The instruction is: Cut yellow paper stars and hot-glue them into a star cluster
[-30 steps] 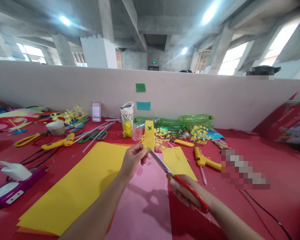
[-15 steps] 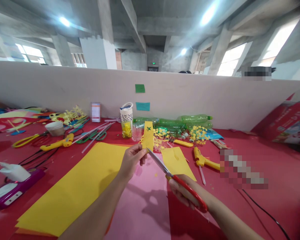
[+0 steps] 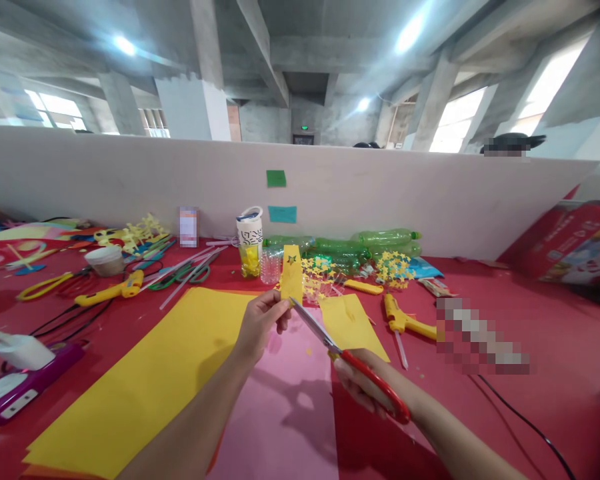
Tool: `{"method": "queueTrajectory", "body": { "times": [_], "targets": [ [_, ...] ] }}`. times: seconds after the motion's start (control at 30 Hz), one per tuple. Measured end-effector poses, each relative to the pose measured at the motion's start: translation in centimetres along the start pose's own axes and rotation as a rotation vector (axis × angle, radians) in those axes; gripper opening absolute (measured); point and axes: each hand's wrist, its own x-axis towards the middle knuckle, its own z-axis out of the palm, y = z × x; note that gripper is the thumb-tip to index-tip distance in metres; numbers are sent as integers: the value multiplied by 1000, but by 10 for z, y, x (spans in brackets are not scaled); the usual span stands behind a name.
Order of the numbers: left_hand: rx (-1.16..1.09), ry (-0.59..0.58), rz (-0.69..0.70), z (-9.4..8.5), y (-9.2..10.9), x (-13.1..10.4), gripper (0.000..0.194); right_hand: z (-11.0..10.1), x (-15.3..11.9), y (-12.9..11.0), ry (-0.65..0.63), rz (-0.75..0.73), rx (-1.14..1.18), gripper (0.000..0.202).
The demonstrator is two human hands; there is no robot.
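Between thumb and fingers, my left hand (image 3: 266, 321) pinches the lower end of a yellow paper strip (image 3: 292, 277), which stands upright and has a star-shaped hole near its top. My right hand (image 3: 363, 381) is wrapped round the red handles of the scissors (image 3: 325, 337). Their blades look nearly closed, with the tips at the strip's lower edge beside my left fingertips. Below both hands lies a pink sheet (image 3: 285, 413). Yellow sheets (image 3: 145, 380) are stacked to the left, and a smaller yellow piece (image 3: 353, 327) lies to the right.
Green bottles (image 3: 343, 250), yellow stars (image 3: 395, 268) and a patterned cup (image 3: 250, 240) stand or lie before the white partition (image 3: 130, 173). Yellow glue guns lie left (image 3: 113, 291) and right (image 3: 407, 323). A purple power strip (image 3: 27, 393) is at left, a red box (image 3: 575, 243) at right.
The whole view has shifted slightly, with things appearing a little further left. The strip's star hole shows more clearly. Both hands keep their holds.
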Motion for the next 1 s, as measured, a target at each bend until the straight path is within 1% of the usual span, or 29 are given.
{"method": "queueTrajectory", "body": {
  "times": [0.17, 0.3, 0.47, 0.6, 0.8, 0.9, 1.0],
  "targets": [
    [-6, -8, 6, -1, 0, 0, 17, 1, 1, -2, 6, -15, 6, 44],
    [-13, -13, -1, 0, 0, -2, 15, 2, 4, 2, 8, -13, 10, 45],
    [4, -25, -34, 4, -2, -4, 20, 4, 6, 6, -3, -26, 14, 47],
    [8, -41, -34, 4, -5, -5, 22, 5, 5, 4, -14, -64, 11, 46],
    [10, -59, -27, 2, -7, -4, 24, 3, 0, -2, -20, -59, 13, 44],
    [-6, -56, -22, 2, -7, -4, 22, 2, -1, -1, -21, -64, 18, 44],
    [-2, -59, -17, 2, -7, -4, 23, 2, 1, 1, -14, -34, 11, 45]
  ]
}}
